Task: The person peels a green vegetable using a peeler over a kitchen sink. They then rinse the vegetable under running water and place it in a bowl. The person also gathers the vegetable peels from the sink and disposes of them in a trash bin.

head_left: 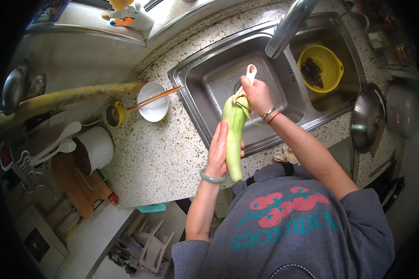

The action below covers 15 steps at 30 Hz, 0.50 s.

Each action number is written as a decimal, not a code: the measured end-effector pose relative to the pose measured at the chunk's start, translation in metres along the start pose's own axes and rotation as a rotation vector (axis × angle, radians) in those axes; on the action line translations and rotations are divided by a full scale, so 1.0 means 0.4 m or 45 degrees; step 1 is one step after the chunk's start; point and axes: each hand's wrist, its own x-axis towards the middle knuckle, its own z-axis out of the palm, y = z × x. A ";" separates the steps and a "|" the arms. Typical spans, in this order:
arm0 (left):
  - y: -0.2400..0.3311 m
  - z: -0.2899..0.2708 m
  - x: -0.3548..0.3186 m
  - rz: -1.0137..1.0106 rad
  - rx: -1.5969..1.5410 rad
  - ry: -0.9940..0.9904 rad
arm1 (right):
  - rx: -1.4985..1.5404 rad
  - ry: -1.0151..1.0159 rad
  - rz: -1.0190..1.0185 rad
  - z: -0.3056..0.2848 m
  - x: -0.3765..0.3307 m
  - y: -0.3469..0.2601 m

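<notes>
Fingers of the right hand (pixel 258 96) curl tight around a cream peeler with a looped handle (pixel 251 70), its head right at the upper end of a long, pale-green gourd (pixel 234 139), green peel (pixel 246 110) dangling there! Left hand (pixel 216 151): fingers cupping that gourd from below, slanted over the stainless-steel double sink's (pixel 219 86) front edge. Right basin, a yellow plastic basket (pixel 329 72); left, on the speckled table (pixel 139 153), brown chopsticks (pixel 160 97) cross a round white bowl (pixel 154 111).
</notes>
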 end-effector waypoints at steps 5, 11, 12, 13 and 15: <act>0.008 -0.024 -0.022 0.008 0.122 -0.078 | -0.222 0.019 0.156 -0.035 0.092 0.079; -0.010 -0.030 -0.018 -0.066 -0.226 -0.080 | -0.566 0.267 -0.155 -0.091 0.105 0.062; -0.017 -0.031 -0.004 -0.097 -0.326 -0.106 | -0.498 0.278 -0.184 -0.095 0.103 0.063; -0.026 -0.037 0.008 -0.065 -0.286 -0.076 | -0.430 0.289 -0.213 -0.095 0.099 0.065; -0.030 -0.049 0.032 -0.081 -0.333 -0.102 | -0.312 0.305 -0.243 -0.091 0.088 0.062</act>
